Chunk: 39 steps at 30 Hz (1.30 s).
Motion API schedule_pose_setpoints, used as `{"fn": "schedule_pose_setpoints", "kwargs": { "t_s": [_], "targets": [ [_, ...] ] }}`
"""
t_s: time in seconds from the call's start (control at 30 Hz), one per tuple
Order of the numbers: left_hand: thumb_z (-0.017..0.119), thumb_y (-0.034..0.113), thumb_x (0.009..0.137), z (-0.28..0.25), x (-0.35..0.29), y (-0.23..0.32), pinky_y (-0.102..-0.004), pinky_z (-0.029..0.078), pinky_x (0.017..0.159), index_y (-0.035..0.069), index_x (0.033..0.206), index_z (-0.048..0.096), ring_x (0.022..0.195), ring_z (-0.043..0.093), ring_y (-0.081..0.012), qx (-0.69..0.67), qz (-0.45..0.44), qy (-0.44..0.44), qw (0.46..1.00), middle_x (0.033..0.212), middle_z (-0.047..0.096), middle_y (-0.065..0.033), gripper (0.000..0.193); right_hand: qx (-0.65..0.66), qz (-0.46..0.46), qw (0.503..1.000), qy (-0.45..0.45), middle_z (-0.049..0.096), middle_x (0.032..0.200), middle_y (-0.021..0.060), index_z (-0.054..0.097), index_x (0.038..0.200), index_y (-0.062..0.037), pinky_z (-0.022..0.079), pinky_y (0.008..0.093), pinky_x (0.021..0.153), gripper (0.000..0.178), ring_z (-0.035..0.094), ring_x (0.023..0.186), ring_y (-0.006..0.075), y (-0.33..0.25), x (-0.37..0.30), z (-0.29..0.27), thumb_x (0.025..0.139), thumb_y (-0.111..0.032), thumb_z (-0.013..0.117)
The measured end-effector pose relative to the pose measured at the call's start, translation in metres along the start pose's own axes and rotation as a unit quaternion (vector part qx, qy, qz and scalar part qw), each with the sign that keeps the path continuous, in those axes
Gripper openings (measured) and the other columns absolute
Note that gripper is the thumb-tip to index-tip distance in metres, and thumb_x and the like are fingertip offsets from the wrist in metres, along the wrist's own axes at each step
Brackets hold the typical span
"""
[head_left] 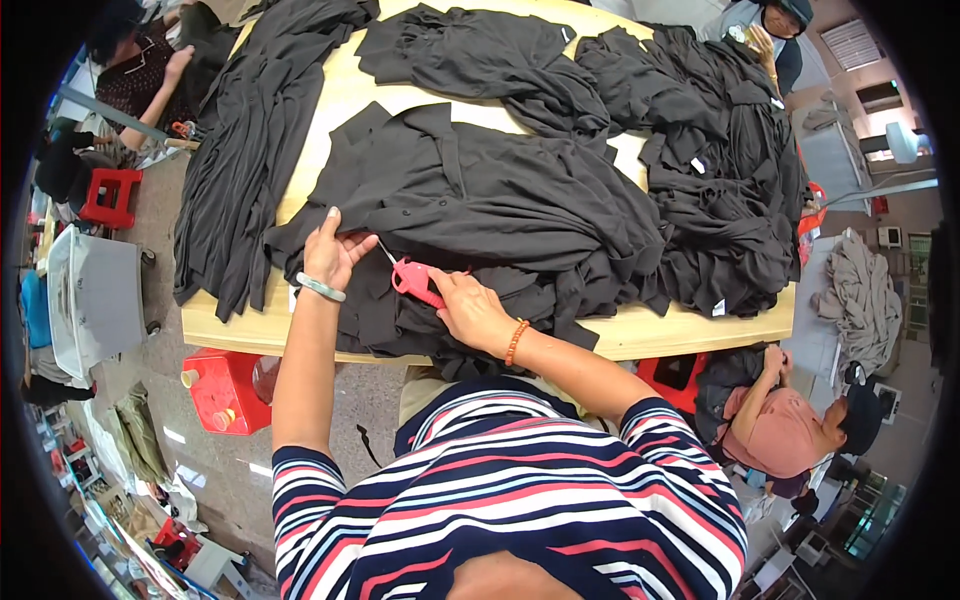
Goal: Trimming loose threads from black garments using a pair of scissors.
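Observation:
A black garment point(500, 190) with small buttons lies spread over the wooden table in front of me. My left hand point(335, 255), a pale bangle on its wrist, pinches the garment's near-left edge between thumb and fingers. Held in my right hand point(472, 308) is a pair of pink-handled scissors point(413, 280). Their thin metal blade points up and left, its tip close to the fingers of my left hand and the cloth. Whether the tip touches the fabric or a thread is too small to tell. More dark cloth lies bunched beneath the garment, near the table's front edge.
Piles of black garments point(730, 190) cover the right of the wooden table point(660, 330); another long heap point(265, 150) hangs over its left edge. A red container point(225, 390) stands under the front left. Other people sit nearby, one in pink point(785, 430) at the right.

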State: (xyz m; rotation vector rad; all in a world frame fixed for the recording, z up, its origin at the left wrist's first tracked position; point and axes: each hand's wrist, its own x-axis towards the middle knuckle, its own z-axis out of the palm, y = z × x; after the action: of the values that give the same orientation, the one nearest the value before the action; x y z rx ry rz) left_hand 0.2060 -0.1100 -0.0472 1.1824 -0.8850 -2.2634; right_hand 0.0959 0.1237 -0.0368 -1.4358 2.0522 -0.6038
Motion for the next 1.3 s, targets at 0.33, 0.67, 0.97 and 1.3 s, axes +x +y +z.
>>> {"fn": "schedule_pose_setpoints", "kwargs": {
  "t_s": [0.33, 0.67, 0.97, 1.3],
  "targets": [
    [0.055, 0.021, 0.096, -0.055, 0.030, -0.006, -0.0334, 0.057, 0.069, 0.004, 0.105, 0.061, 0.082, 0.067, -0.0221, 0.204, -0.053, 0.071, 0.975, 0.100, 0.066, -0.0091, 0.020, -0.046, -0.010, 0.999, 0.022, 0.056, 0.108, 0.0220, 0.030, 0.143, 0.0021, 0.050, 0.0426, 0.080, 0.074, 0.057, 0.098, 0.0363, 0.002, -0.007, 0.020, 0.077, -0.004, 0.061],
    [0.061, 0.009, 0.090, -0.068, 0.050, -0.038, -0.0316, 0.050, 0.071, 0.004, 0.102, 0.064, 0.075, 0.060, -0.0163, 0.426, 0.343, 0.162, 0.821, 0.086, 0.064, -0.0037, 0.014, 0.041, -0.101, 0.989, -0.101, 0.055, 0.103, 0.0210, 0.041, 0.134, 0.0000, 0.051, 0.0424, 0.076, 0.065, 0.061, 0.090, 0.0365, 0.001, -0.045, -0.015, 0.075, -0.009, 0.066],
    [0.069, 0.021, 0.085, 0.051, 0.051, -0.078, -0.0308, 0.050, 0.079, 0.002, 0.111, 0.064, 0.088, 0.062, -0.0206, 0.385, 0.193, -0.144, 0.891, 0.099, 0.062, -0.0116, 0.033, 0.059, 0.044, 0.994, 0.076, 0.060, 0.100, 0.0112, 0.064, 0.106, -0.0078, 0.051, 0.0403, 0.075, 0.031, 0.061, 0.086, 0.0333, 0.033, -0.065, -0.085, 0.075, -0.005, 0.066],
    [0.072, 0.023, 0.080, 0.066, 0.044, -0.098, -0.0362, 0.045, 0.074, 0.005, 0.097, 0.064, 0.079, 0.057, -0.0247, 0.563, 0.387, -0.088, 0.725, 0.083, 0.058, -0.0064, 0.026, -0.075, 0.080, 0.994, 0.021, 0.059, 0.087, 0.0146, 0.058, 0.092, -0.0026, 0.049, 0.0405, 0.073, 0.018, 0.061, 0.087, 0.0349, 0.071, -0.046, -0.143, 0.075, -0.003, 0.063]
  ]
}}
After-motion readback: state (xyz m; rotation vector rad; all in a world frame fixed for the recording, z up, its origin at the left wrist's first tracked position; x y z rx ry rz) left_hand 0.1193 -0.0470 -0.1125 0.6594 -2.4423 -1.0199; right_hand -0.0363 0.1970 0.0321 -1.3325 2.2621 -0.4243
